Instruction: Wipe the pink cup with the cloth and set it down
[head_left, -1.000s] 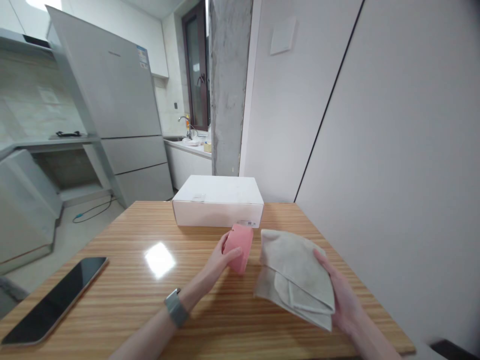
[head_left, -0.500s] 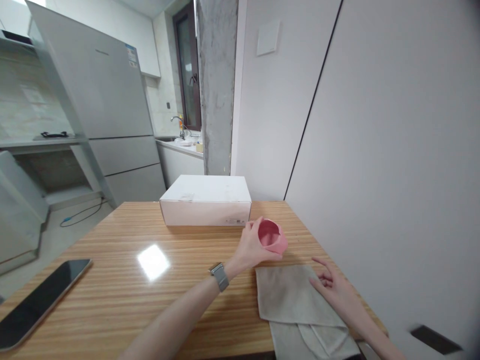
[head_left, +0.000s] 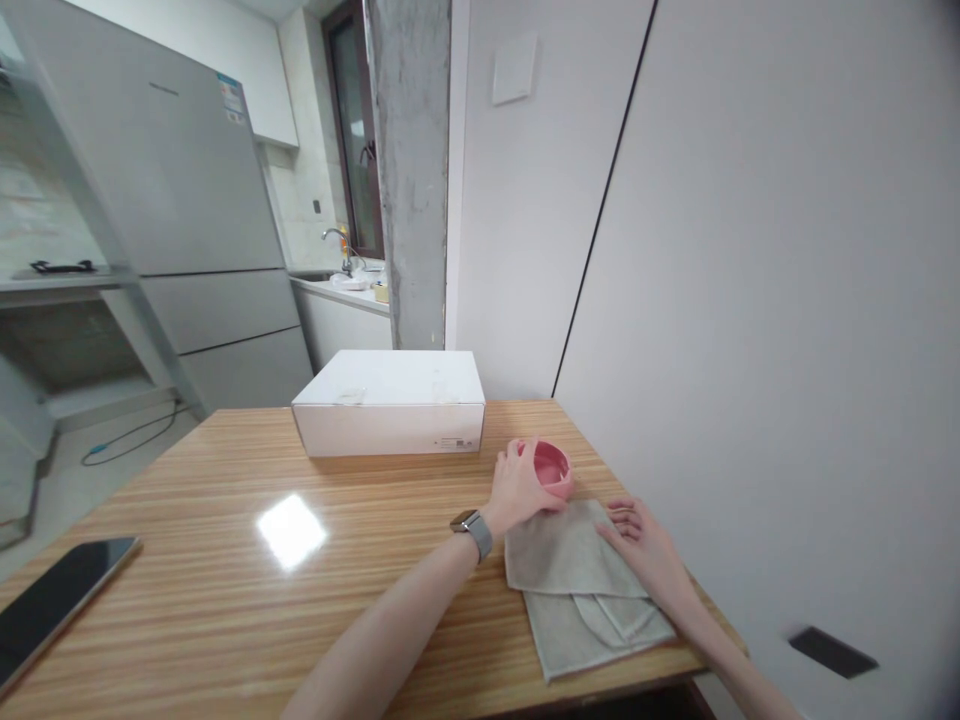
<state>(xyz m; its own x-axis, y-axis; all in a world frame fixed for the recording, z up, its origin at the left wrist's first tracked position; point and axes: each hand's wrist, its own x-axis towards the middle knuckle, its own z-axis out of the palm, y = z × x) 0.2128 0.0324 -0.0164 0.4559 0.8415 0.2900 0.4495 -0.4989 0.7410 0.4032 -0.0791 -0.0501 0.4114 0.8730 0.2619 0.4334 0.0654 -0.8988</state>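
Note:
My left hand (head_left: 519, 482), a grey-strapped watch on its wrist, is closed on the near-left side of a small pink bowl (head_left: 559, 482). The bowl's opening faces up and slightly toward me, on or just above the wooden table. Right below it lies a folded grey cloth (head_left: 559, 555), its near part creased in layers. At the cloth's right edge is my right hand (head_left: 637, 535), palm turned inward. Its thumb stands apart over the cloth and its other fingers are loosely bent, with nothing visible in them.
A white box (head_left: 390, 425) stands at the back of the wooden table (head_left: 202, 500). A dark phone (head_left: 60, 605) lies near the left edge. Close along the table's right side runs a pale wall (head_left: 735, 300). A fridge (head_left: 165, 180) and a sink counter are farther back.
The pink bowl, in my left hand, has been lowered and tipped more upright. My right hand's fingers, stretched out before, have curled in beside the cloth. The view has shifted slightly right.

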